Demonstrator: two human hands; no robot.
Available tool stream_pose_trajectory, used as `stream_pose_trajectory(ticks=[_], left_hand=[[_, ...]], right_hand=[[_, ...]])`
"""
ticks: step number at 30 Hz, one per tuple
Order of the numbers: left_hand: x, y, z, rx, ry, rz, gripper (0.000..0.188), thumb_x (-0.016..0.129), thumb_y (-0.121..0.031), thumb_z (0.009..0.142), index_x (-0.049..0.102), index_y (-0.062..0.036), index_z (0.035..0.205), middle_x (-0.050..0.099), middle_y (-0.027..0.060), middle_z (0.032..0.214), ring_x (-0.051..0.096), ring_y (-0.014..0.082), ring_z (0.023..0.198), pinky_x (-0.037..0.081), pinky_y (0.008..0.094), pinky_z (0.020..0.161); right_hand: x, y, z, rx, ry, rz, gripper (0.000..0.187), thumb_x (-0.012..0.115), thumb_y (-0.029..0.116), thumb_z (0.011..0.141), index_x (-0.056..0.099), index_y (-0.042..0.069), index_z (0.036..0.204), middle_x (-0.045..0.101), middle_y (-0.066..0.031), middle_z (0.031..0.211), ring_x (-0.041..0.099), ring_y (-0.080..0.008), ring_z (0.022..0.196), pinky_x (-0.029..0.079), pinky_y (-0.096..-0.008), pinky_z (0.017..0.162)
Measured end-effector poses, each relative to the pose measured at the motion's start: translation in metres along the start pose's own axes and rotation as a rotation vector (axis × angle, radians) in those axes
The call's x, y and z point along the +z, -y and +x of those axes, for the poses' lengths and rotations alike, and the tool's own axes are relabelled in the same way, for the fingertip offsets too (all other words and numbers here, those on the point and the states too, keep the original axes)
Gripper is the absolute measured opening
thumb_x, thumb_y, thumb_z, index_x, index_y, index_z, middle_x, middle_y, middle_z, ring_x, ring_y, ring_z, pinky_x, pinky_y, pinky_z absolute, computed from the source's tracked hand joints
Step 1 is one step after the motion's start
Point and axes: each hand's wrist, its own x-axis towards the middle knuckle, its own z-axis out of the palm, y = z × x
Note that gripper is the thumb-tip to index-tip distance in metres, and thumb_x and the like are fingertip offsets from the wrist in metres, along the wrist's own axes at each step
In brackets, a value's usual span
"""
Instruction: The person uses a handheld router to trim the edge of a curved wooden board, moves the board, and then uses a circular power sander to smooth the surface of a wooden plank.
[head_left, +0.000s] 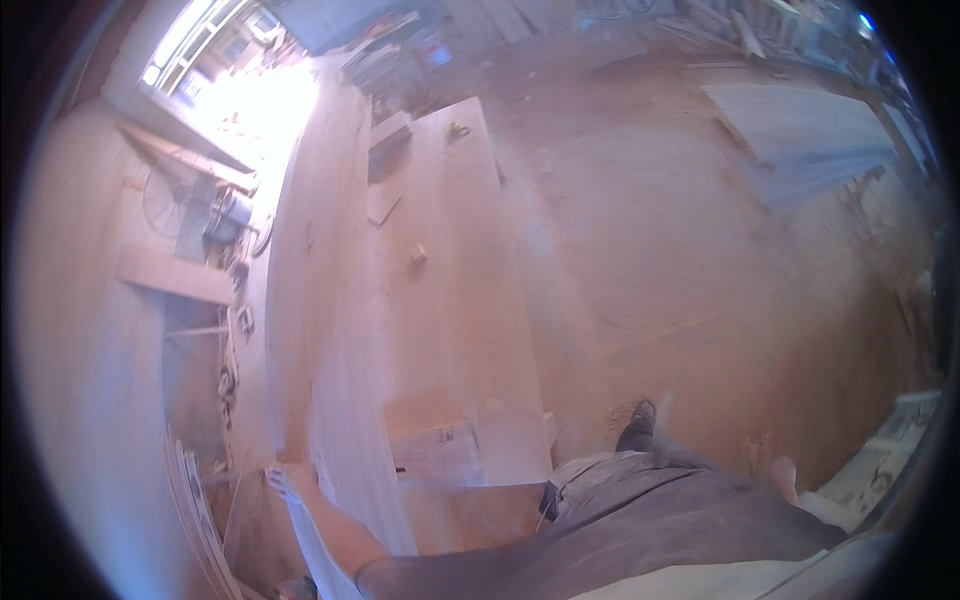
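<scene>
My left arm reaches forward at the lower left, and my left hand (291, 478) is at the near left edge of a long pale wooden board (330, 270). Its fingers look curled over that edge, though blur and glare soften the detail. On the right, a small part of my right hand (786, 478) shows beyond my dark clothing, low at my side; its fingers cannot be made out. Beside the long board lies a second wide board (460, 260), bearing a small wooden block (418, 254) and a yellow item (458, 130), perhaps a tape measure.
A fan (170, 200) stands at the left near a bucket-like container (228, 215). Thin panels (195, 510) lean at the lower left. A pale sheet (800, 130) lies at the far right on the dusty floor (640, 250). Bright light enters at the far left.
</scene>
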Motion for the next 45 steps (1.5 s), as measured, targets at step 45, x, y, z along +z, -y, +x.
stream_pose_trajectory(ticks=[45], left_hand=[[-0.088, -0.806, 0.279, -0.172, -0.132, 0.053, 0.092, 0.066, -0.025, 0.077, 0.03, 0.0111, 0.153, 0.056, 0.0338, 0.138, 0.057, 0.0386, 0.129, 0.043, 0.0428, 0.112]], right_hand=[[-1.027, 0.356, 1.095, -0.591, -0.36, 0.487, 0.033, 0.067, 0.006, 0.079, 0.068, 0.001, 0.112, 0.07, -0.0243, 0.105, 0.068, -0.0413, 0.1, 0.054, -0.0435, 0.089]])
